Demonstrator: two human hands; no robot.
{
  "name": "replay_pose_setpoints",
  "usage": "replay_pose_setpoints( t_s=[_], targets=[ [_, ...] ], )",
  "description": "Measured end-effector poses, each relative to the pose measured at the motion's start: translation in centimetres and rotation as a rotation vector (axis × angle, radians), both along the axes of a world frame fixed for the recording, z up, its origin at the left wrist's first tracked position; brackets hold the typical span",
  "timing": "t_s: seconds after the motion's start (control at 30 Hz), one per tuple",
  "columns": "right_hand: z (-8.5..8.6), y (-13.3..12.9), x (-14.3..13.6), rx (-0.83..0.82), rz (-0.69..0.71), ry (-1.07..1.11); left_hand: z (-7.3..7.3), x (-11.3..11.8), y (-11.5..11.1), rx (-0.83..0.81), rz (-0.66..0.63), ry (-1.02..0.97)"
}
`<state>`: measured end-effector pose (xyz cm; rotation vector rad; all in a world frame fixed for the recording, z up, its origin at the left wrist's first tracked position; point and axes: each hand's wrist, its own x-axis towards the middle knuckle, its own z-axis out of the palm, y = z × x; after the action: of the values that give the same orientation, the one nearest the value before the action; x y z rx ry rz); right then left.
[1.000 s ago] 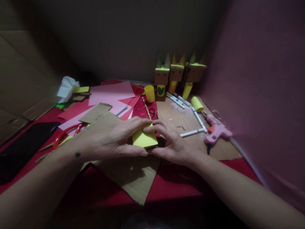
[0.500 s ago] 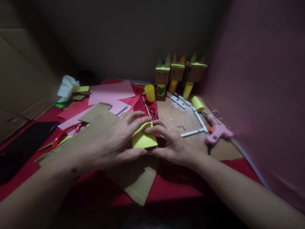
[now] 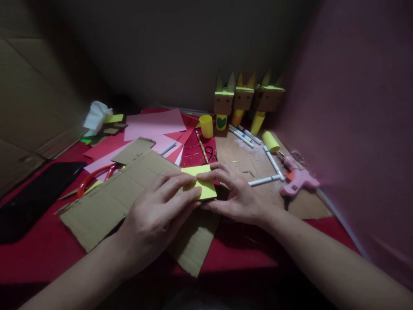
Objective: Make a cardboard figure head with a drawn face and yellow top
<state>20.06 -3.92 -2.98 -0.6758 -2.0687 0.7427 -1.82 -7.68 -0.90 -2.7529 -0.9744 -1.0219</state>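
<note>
A yellow square of paper lies flat over what looks like a small dark-edged cardboard piece, near the middle of the table. My right hand grips it from the right, its fingers on top and its thumb at the near edge. From the left, my left hand presses its fingertips down on the yellow surface; its thumb is mostly hidden below. Under both hands sits a corrugated cardboard strip, and a larger cardboard piece lies left of my left hand.
Box-headed figures stand at the back. A pink glue gun, white markers and yellow tubes lie or stand to the right and behind. Leftward are pink paper sheets, red-handled scissors and a black phone-like slab.
The yellow paper's raised, curled far edge is now pressed flat. My left hand has shifted, its fingertips moving from the far edge onto the paper's top. My right hand keeps its hold.
</note>
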Motion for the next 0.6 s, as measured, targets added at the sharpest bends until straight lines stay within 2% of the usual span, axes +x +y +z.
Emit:
replay_pose_setpoints(
  t_s=[0.17, 0.27, 0.33, 0.4, 0.5, 0.6],
  targets=[
    [0.8, -0.2, 0.2, -0.114, 0.033, -0.007, -0.4, 0.0, -0.3, 0.043, 0.004, 0.013],
    [0.7, -0.2, 0.0, -0.151, 0.021, 0.052, -0.5, 0.0, -0.7, -0.042, 0.007, 0.0],
    [0.5, -0.2, -0.1, -0.153, 0.014, 0.08, -0.3, -0.1, -0.9, -0.101, 0.022, -0.079],
    [0.5, -0.3, -0.3, -0.169, 0.01, 0.094, 0.1, -0.2, -1.0, -0.185, 0.129, -0.201],
    [0.6, -0.4, -0.4, -0.22, 0.006, 0.092, 0.8, -0.4, -0.5, -0.463, 0.346, -0.41],
    [0.5, -0.5, -0.5, -0.241, 0.002, 0.098, 0.9, -0.4, 0.4, -0.888, 0.335, -0.632]
  ],
)
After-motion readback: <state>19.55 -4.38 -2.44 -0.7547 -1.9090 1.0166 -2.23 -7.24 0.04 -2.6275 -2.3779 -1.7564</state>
